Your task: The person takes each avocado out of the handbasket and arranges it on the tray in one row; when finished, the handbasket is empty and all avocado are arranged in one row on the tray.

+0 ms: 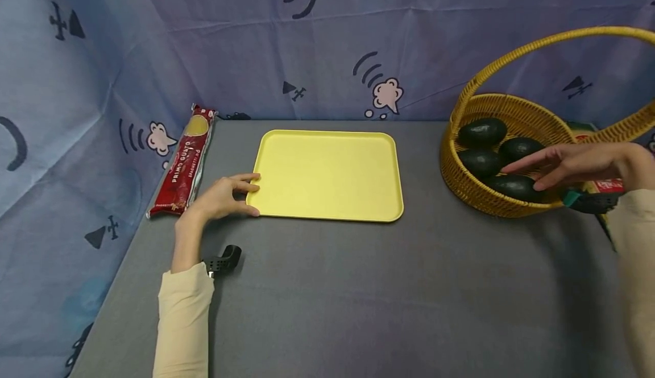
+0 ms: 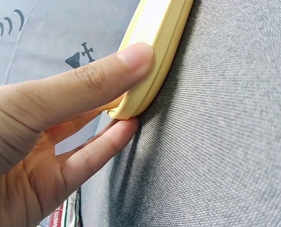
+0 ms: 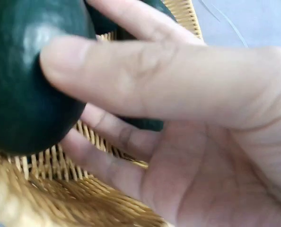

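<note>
My left hand (image 1: 225, 197) pinches the left edge of a yellow rectangular tray (image 1: 327, 176), near its front corner. In the left wrist view the thumb (image 2: 136, 56) lies on the tray's rim and a finger is beneath it. My right hand (image 1: 578, 165) reaches into a yellow wicker basket (image 1: 460, 193) holding several dark green avocados. Its fingers are spread over the front avocado (image 1: 514, 187). In the right wrist view the thumb (image 3: 67, 61) overlaps the side of the avocado (image 3: 31, 94), and other fingertips pass partly behind it.
A red packet of spaghetti (image 1: 184, 165) lies at the table's left edge. The basket's tall handle (image 1: 542, 42) arches above it. Behind the basket, a partly hidden red and green package (image 1: 609, 186) shows. A patterned blue cloth (image 1: 327, 54) hangs along the back and left.
</note>
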Available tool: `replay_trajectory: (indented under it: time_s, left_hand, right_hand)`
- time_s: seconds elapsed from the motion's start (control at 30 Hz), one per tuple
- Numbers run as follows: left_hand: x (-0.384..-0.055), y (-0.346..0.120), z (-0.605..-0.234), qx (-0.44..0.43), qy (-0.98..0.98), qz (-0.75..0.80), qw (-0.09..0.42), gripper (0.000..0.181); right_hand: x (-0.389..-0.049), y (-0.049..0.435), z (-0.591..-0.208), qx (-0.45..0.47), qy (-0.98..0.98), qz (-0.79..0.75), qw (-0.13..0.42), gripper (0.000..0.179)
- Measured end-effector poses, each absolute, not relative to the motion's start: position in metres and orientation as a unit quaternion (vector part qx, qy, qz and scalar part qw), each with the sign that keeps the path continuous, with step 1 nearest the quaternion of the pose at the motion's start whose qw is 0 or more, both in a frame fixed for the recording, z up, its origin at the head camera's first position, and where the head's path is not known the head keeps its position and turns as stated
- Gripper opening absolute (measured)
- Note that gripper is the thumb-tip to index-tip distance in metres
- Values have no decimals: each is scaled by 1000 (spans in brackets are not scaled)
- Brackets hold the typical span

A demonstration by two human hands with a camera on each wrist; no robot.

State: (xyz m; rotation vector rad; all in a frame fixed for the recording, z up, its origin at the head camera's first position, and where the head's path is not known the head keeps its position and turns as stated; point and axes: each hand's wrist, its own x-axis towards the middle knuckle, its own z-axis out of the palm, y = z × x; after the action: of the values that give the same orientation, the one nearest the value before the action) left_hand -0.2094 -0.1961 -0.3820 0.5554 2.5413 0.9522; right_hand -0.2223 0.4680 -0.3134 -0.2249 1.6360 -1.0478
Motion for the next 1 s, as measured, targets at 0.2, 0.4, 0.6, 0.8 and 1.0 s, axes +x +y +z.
replay_trajectory:
  time_s: [0.2, 0.4, 0.6, 0.8, 1.0]
  left_hand:
    - [-209, -196, -384, 199, 902, 336, 186, 61]
    - [-209, -197, -384, 195, 903, 335, 187, 62]
    - [-210, -197, -383, 193, 904, 334, 186, 62]
    - [-210, -197, -383, 192, 904, 333, 187, 62]
    - [-209, -196, -382, 192, 904, 333, 187, 62]
  right_hand:
    - [-222, 459, -314, -83, 736, -371, 560, 56]
    - [-223, 453, -313, -86, 729, -359, 576, 55]
    - [-225, 452, -311, -88, 694, -402, 590, 54]
    - [-218, 464, -317, -92, 658, -480, 573, 55]
    - [-212, 468, -319, -37, 667, -515, 537, 52]
